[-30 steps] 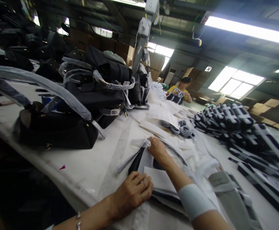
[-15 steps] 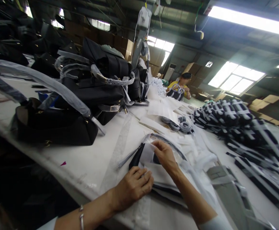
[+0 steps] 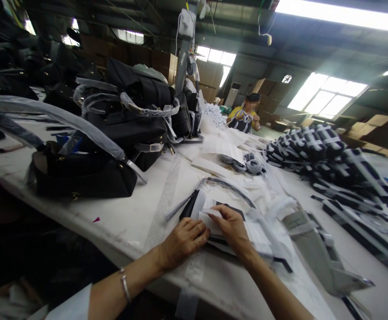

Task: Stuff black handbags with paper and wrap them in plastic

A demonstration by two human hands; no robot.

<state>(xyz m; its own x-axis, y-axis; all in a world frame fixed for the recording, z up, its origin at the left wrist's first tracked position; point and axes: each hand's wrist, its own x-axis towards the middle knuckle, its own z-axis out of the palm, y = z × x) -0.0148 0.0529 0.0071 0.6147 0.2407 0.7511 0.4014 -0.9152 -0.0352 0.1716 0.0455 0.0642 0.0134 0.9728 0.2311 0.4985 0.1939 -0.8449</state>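
My left hand rests with fingers curled on a white paper sheet that covers a flat black piece on the white table. My right hand pinches the folded edge of that same white paper, close against my left fingertips. A black pointed strap end sticks out from under the paper to the left. A thin black cord curves past just beyond the paper.
Black handbags with plastic-wrapped handles are piled at the left. A heap of black-and-white wrapped pieces fills the right. Grey rolls and white sheets lie in the middle. A grey flat piece lies right of my arm. Another person works at the far end.
My right hand has drawn back from the far end of the paper to my left hand, folding the white paper toward me. The left hand has barely shifted.
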